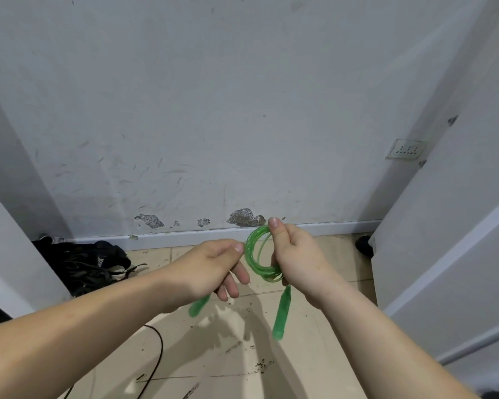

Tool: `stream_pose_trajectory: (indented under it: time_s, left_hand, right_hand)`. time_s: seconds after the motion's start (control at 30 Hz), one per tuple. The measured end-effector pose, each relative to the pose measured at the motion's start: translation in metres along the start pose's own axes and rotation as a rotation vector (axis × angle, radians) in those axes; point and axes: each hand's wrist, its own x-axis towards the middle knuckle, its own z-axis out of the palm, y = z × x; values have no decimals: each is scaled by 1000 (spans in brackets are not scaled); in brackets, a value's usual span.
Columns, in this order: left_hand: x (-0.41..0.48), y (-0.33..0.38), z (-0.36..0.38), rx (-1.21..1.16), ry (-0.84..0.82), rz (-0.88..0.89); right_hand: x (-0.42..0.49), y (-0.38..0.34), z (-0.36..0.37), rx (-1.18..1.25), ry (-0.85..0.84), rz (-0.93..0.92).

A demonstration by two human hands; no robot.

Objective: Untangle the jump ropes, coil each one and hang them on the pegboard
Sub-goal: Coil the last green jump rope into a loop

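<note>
Through your head camera, your right hand [297, 260] curls round the right side of the coiled green rope [258, 254], held upright above the floor [202, 349]; your left hand [211, 269] pinches its left edge. One handle [281, 315] hangs straight down, the other handle [199, 305] slants down-left

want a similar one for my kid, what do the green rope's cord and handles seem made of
Cord: looks like translucent green PVC or similar soft plastic; glossy, light shows through, and it bends into tight loops. Handles: seemingly matching translucent green rigid plastic, straight and tapered; blur hides any finer texture.
</note>
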Motion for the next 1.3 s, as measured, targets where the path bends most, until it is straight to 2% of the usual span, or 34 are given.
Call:
stream_pose_trajectory:
  time_s: [0.1, 0.23, 0.33, 0.4, 0.5, 0.57, 0.7, 0.8, 1.0, 1.13, 1.3]
  left_hand:
    - [3, -11, -4, 138, -21, 14]
    - [0, -11, -10, 299, -135, -8]
    - [0, -12, -17, 396, -87, -3]
    - [1, -11, -20, 317, 25, 22]
    - [3, -1, -21, 56, 175, 88]
    - [4, 8, -23, -9, 246, 127]
    - [4, 15, -28, -11, 240, 143]
    - [1, 17, -25, -64, 230, 133]
    - [4, 17, -13, -347, 333, 126]
    - [6, 15, -8, -277, 394, 166]
    - [5, 12, -4, -91, 349, 170]
  right_hand:
    - [3, 5, -1, -56, 75, -6]
    - [6, 12, -2, -74, 102, 56]
    - [4, 13, -5, 10, 77, 85]
    - [3, 14, -5, 60, 39, 94]
    - [3, 14, -2, 98, 2, 117]
    - [3, 13, -1, 76, -12, 119]
    - [2, 15, 0, -50, 6, 124]
    - [2, 17, 0, -53, 1, 157]
    - [2, 16, 10, 5, -71, 155]
    - [2, 12, 13, 22, -96, 140]
    - [2, 13, 12, -67, -129, 110]
